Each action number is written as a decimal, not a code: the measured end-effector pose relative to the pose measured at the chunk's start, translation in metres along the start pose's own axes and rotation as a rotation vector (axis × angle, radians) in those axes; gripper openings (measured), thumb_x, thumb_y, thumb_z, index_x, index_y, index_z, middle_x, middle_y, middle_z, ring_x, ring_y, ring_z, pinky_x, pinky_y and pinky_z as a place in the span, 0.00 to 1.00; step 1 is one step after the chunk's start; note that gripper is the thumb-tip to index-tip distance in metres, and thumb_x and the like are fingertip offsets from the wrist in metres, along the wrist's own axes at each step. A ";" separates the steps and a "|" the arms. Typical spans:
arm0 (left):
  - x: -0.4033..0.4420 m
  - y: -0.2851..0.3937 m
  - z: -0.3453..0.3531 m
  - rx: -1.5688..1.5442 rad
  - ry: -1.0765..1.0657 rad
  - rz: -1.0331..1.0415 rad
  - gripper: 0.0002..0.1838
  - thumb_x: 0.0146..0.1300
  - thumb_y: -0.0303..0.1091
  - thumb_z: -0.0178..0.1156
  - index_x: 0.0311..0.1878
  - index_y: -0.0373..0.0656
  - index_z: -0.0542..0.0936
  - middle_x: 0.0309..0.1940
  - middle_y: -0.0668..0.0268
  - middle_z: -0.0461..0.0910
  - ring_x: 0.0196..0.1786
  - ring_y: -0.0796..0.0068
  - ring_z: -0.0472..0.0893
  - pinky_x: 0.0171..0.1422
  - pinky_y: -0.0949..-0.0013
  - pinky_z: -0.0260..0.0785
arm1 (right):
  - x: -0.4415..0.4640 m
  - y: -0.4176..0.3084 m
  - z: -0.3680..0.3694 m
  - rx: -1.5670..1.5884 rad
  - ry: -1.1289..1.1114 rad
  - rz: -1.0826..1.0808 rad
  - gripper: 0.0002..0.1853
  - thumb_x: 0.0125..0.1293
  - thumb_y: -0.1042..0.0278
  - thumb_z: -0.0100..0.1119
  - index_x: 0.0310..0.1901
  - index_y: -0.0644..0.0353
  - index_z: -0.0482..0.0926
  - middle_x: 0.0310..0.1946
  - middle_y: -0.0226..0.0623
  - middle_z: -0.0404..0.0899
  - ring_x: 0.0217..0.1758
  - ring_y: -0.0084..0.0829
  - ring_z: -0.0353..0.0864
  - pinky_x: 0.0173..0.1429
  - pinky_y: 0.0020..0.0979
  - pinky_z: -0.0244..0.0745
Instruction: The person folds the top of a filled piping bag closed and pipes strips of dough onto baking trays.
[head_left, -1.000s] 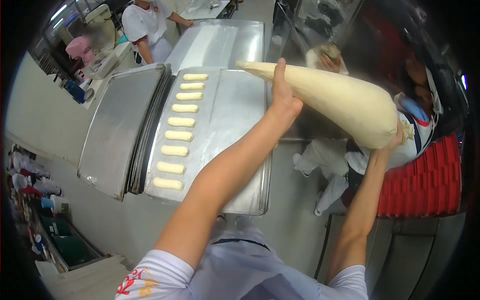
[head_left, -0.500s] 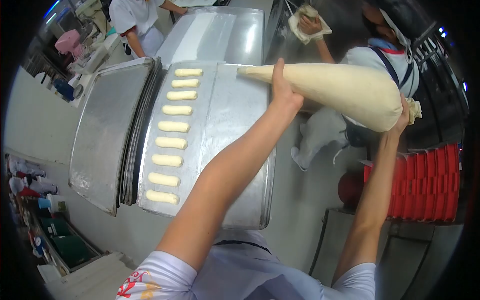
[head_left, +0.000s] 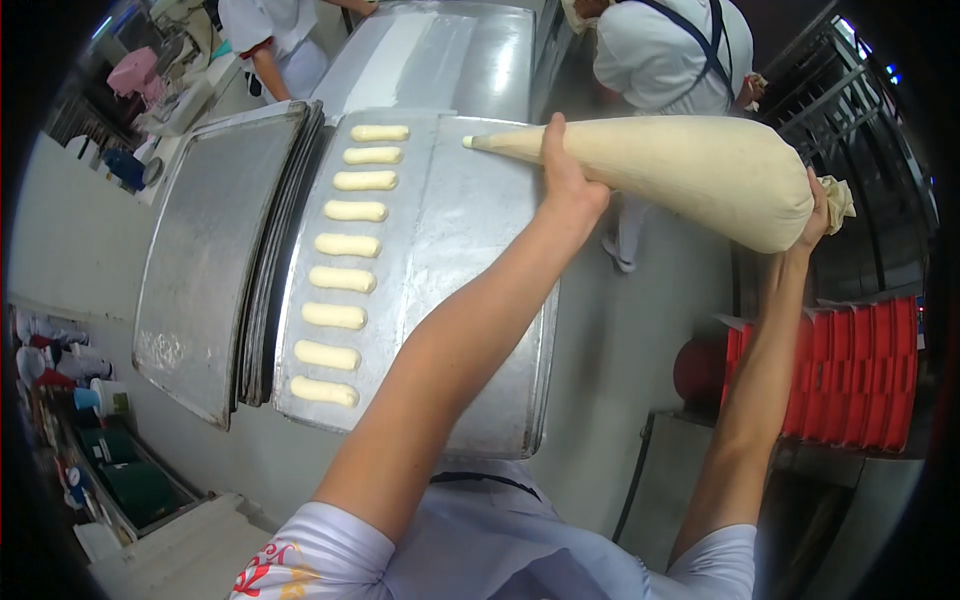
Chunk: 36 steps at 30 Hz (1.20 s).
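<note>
A large, full cream-coloured piping bag [head_left: 690, 170] lies nearly level across my two hands. My left hand [head_left: 575, 180] is closed round its narrow part, thumb up, a little behind the nozzle. My right hand [head_left: 816, 212] grips the wide rear end, where the twisted cloth sticks out. The nozzle tip [head_left: 469, 142] points left over the metal baking tray [head_left: 470, 260], with a bit of pale batter at its mouth. Down the tray's left half runs a column of several piped batter fingers [head_left: 346, 244], each apart from its neighbour.
Left of the tray leans a stack of metal trays [head_left: 215, 250]. Another tray [head_left: 480, 60] lies beyond. One co-worker [head_left: 275, 45] stands at the far left; another co-worker [head_left: 670, 55] is at the upper right. Red stacked crates [head_left: 850, 375] stand at the right.
The nozzle has shifted slightly left, and batter now shows at its tip. The co-worker at the upper right has turned and moved off, the cloth mostly out of view.
</note>
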<state>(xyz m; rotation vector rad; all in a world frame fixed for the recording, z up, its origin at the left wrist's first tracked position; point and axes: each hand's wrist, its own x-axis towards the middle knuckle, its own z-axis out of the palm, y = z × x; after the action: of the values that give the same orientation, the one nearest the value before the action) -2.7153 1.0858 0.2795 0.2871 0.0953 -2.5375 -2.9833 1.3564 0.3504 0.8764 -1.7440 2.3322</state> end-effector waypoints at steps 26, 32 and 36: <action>-0.021 -0.044 0.026 0.069 -0.084 0.021 0.32 0.66 0.57 0.58 0.63 0.43 0.69 0.57 0.60 0.74 0.60 0.59 0.73 0.67 0.52 0.64 | -0.078 -0.100 0.040 0.653 -0.216 0.225 0.22 0.76 0.61 0.42 0.59 0.67 0.76 0.57 0.49 0.80 0.58 0.44 0.81 0.66 0.47 0.72; -0.037 -0.015 0.001 0.008 0.031 0.016 0.33 0.65 0.57 0.58 0.66 0.46 0.66 0.60 0.60 0.72 0.63 0.60 0.71 0.68 0.52 0.62 | -0.048 -0.039 -0.017 0.080 0.046 0.003 0.19 0.75 0.68 0.44 0.62 0.64 0.75 0.52 0.46 0.82 0.52 0.40 0.84 0.57 0.41 0.81; -0.049 -0.003 0.001 0.029 0.094 0.002 0.33 0.66 0.57 0.57 0.67 0.47 0.65 0.61 0.60 0.71 0.63 0.60 0.71 0.68 0.50 0.61 | -0.032 -0.029 -0.017 0.099 -0.076 0.070 0.19 0.75 0.68 0.43 0.62 0.66 0.75 0.50 0.47 0.83 0.51 0.40 0.84 0.58 0.42 0.81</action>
<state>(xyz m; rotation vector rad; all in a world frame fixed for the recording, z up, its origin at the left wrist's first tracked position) -2.6774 1.1153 0.2916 0.4180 0.0943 -2.5247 -2.9517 1.3898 0.3556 0.9458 -1.7280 2.4800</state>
